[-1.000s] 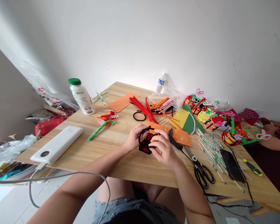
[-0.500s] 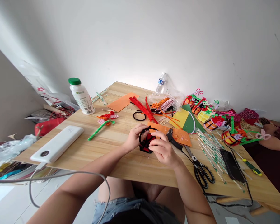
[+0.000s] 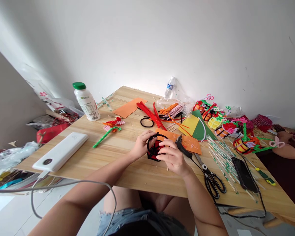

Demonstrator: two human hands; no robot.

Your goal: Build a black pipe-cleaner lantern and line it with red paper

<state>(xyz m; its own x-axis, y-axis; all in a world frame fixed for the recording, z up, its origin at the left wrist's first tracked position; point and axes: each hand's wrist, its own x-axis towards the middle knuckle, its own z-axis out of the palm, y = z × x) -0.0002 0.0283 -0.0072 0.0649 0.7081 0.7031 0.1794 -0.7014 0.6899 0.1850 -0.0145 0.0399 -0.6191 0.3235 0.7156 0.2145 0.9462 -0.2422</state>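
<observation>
A loop of black pipe cleaner [image 3: 148, 148] stands at the top of a small red and black pipe-cleaner piece [image 3: 152, 156] near the table's front edge. My left hand [image 3: 143, 144] is closed on the loop's left side. From the other side, my right hand [image 3: 174, 159] pinches the loop's right part with bent fingers, which cover much of the piece. Just right of my right hand, a black glue gun [image 3: 183, 147] lies on an orange sheet [image 3: 195, 144] speckled with glue bits. Another black ring [image 3: 147, 123] rests flat behind my left hand.
Scissors [image 3: 212, 183], wrapped sticks [image 3: 221, 160], a phone [image 3: 244, 173] and a screwdriver [image 3: 265, 176] lie right. Red pipe cleaners [image 3: 151, 114] and finished craft baskets [image 3: 225, 127] are behind. A power bank [image 3: 61, 150] and white bottle [image 3: 87, 101] stand left. Another person's arm [image 3: 288, 146] is far right.
My right hand's fingers have shifted slightly along the loop, and the loop now spreads wider to the right over the red and black piece. The left hand has hardly moved.
</observation>
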